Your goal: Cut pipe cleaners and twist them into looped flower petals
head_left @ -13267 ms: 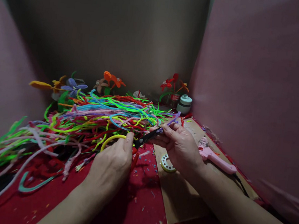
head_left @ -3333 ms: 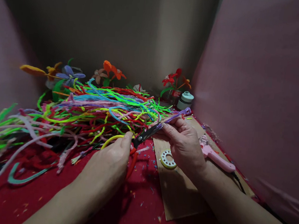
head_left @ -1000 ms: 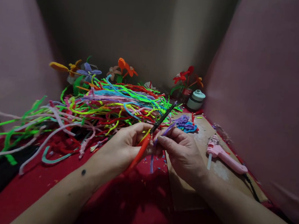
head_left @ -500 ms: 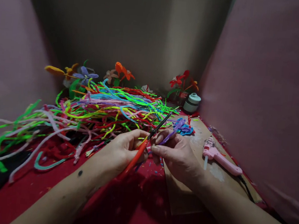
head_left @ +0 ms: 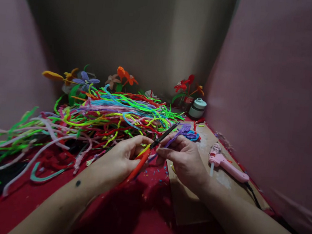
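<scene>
In the centre of the head view, my left hand (head_left: pixel 126 155) is closed around the orange handles of a pair of scissors (head_left: pixel 141 162). The dark blades point up and to the right, close to the fingers of the other hand. My right hand (head_left: pixel 186 159) pinches a purple fuzzy stem (head_left: pixel 172 139) between thumb and fingers. Part of that stem passes behind the scissors. Just beyond my right hand lies a blue fuzzy piece (head_left: pixel 193 135).
Many coloured fuzzy stems (head_left: pixel 109 108) are heaped at the left and centre. Behind them stand fuzzy flowers (head_left: pixel 86 80). A pink glue gun (head_left: pixel 227 164) rests on a brown board (head_left: pixel 188 206) at the right, and a pale-lidded jar (head_left: pixel 197 108) stands behind.
The whole view has shifted slightly, moving the surroundings left. The purple stem now leans lower to the right, and the scissor blades sit lower beside my right fingers.
</scene>
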Demonstrator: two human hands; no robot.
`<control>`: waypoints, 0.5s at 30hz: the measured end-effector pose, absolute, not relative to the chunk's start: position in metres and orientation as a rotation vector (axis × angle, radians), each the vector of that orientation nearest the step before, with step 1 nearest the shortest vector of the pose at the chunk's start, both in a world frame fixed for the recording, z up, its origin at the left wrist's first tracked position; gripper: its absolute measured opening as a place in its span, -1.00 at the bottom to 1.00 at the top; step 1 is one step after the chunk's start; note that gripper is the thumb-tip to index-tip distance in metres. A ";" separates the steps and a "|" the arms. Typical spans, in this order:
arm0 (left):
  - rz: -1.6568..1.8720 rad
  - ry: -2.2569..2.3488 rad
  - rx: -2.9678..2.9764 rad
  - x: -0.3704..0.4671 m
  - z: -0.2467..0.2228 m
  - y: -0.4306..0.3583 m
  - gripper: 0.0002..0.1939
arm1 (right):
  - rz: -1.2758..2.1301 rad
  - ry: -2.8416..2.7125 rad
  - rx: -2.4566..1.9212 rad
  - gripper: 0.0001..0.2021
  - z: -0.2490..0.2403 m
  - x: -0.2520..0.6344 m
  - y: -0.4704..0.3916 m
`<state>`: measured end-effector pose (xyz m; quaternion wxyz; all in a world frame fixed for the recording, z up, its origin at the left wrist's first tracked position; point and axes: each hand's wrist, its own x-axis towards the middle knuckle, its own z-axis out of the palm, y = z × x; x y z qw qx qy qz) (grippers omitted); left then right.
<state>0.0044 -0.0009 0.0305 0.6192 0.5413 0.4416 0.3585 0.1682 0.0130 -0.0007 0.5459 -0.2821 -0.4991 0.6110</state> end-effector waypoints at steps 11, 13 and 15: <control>0.842 1.043 1.266 -0.006 0.032 0.006 -0.55 | 1.397 -1.103 -0.588 -0.94 0.003 0.180 0.027; 0.842 1.070 1.291 -0.009 0.031 0.007 -0.56 | 1.406 -1.100 -0.598 -0.91 0.003 0.179 0.027; 0.855 1.091 1.307 -0.012 0.030 0.009 -0.57 | 1.414 -1.102 -0.607 -0.88 0.004 0.179 0.027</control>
